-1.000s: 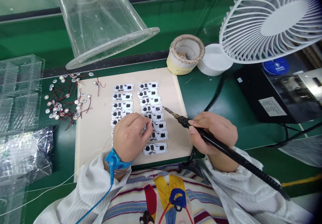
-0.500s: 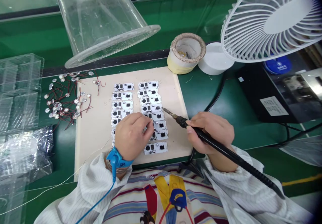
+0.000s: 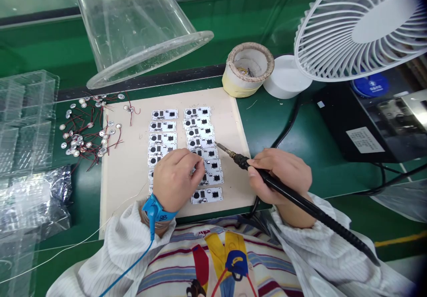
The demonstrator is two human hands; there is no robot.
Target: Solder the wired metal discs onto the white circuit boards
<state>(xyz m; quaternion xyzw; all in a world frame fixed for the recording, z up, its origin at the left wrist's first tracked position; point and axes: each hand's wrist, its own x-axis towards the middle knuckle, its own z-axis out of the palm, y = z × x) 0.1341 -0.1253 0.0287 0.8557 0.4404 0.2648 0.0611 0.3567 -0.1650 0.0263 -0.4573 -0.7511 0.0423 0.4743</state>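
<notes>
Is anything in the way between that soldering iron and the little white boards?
No, nothing visible. The tip of the soldering iron, held in the right hand, sits just off the right edge of the boards. The left hand covers some boards, but it lies beyond the tip, not between.

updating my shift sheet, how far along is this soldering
Done: white circuit boards lie in two columns on a cream board. In hand: the right hand holds a soldering iron by the boards, left hand on them. Left: a heap of wired metal discs; how many boards are finished is unclear.
</notes>
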